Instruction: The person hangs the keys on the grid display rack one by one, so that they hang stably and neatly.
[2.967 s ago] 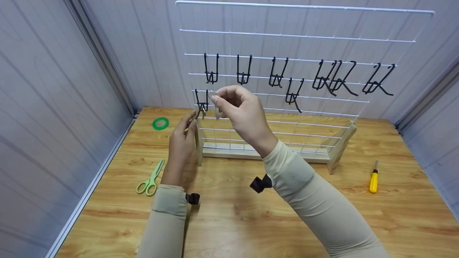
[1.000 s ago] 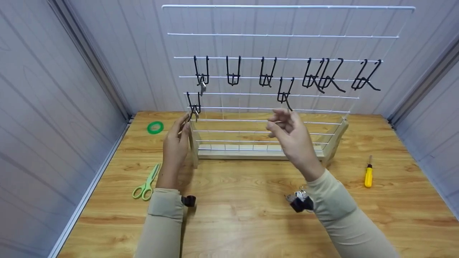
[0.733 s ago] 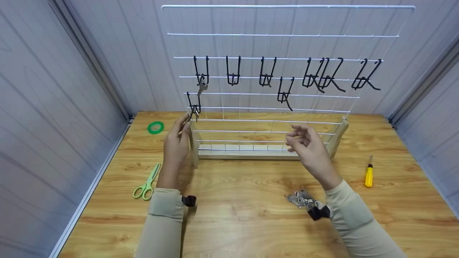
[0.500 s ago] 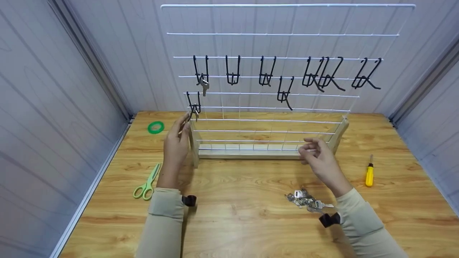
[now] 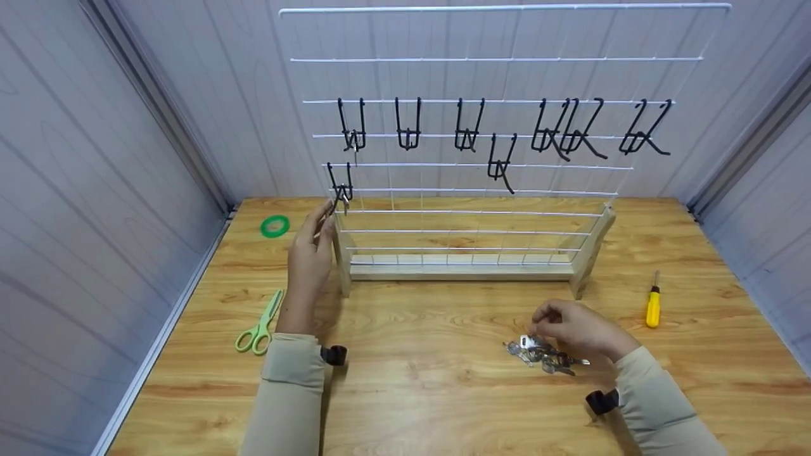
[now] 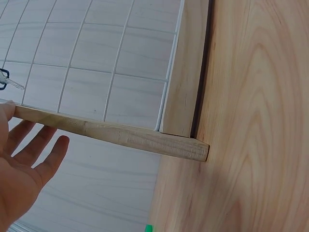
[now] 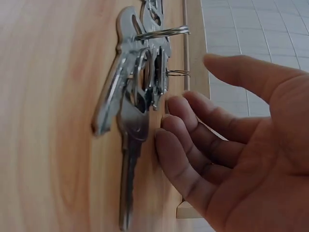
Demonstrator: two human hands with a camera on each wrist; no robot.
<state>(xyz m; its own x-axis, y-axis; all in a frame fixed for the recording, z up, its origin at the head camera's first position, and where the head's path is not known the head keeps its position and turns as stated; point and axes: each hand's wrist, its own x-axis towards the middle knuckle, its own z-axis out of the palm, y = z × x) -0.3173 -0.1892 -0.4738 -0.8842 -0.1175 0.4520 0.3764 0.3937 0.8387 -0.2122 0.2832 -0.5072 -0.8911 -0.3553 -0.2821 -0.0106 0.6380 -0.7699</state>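
Observation:
My left hand (image 5: 309, 256) rests at the left wooden upright (image 6: 111, 133) of the wire rack. Its thumb touches the wood, and the other fingers extend loosely behind it. Just above hangs a key (image 5: 345, 201) on the lower left black hook (image 5: 334, 180). Another key (image 5: 355, 154), seen edge-on, hangs from the upper left hook (image 5: 342, 117). My right hand (image 5: 580, 328) is low over a pile of keys (image 5: 548, 361) with rings on the table. In the right wrist view, its thumb stands apart from loosely bent fingers beside the keys (image 7: 133, 118), with nothing held.
The white wire grid (image 5: 500, 60) stands on a wooden base (image 5: 462, 273) and carries several more black hooks (image 5: 407, 126). Green scissors (image 5: 260, 329) and a roll of green tape (image 5: 274, 226) lie left; a yellow screwdriver (image 5: 653, 307) lies right.
My right hand has let go of a key, now hanging and turning on the upper left hook, and has moved right and down to the key pile. The left hand has stayed by the upright.

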